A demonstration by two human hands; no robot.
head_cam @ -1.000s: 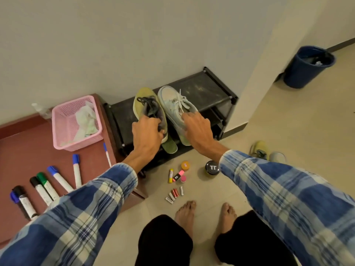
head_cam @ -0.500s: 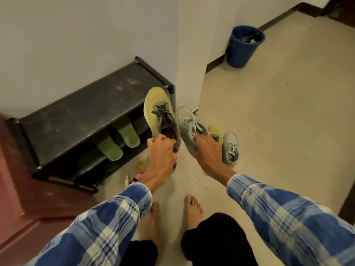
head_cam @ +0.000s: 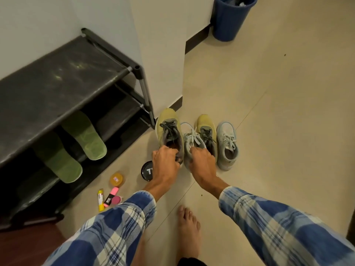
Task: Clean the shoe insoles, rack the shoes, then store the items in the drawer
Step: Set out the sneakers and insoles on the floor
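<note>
Near: bare foot [head_cam: 189, 225] on the floor [head_cam: 269, 131]. Left of it is the small stuff for the drawer: glue stick [head_cam: 100, 202], pink marker [head_cam: 111, 196], orange tin [head_cam: 116, 179]. Black tin [head_cam: 147, 170] sits just beside the L wrist.

L hand [head_cam: 165, 166]: fingers curled over the heel collar of a yellow shoe [head_cam: 168, 129], toe pointing away. R hand [head_cam: 203, 164]: same grip on the heel of a pale shoe [head_cam: 192, 139], touching the yellow one. Can't tell if both soles are fully down on the floor or a hair off it; hands block the heels.

Just right of those are their mates, toes away: 2nd yellow shoe [head_cam: 206, 127], partly hidden behind the pale one, and 2nd pale shoe [head_cam: 227, 143]. Nobody's holding them.

Rack [head_cam: 57, 77] is on the left against the wall, top shelf bare. Two green insoles [head_cam: 84, 137] lie on a lower shelf, heel ends hanging out past the front edge. Blue bin [head_cam: 232, 16] is far back by the wall.

Handling, my read:
- Shoes are light w/ soft uppers. The heel is the stiffest bit, so the heel collar is the right hold, fingers inside.
- Laces are loose and could snag the neighbour shoe or a rack bar.
- Insoles look thin and floppy. Pinch the heel end and support the middle or they'll droop.
- Nothing here is fragile.
</note>
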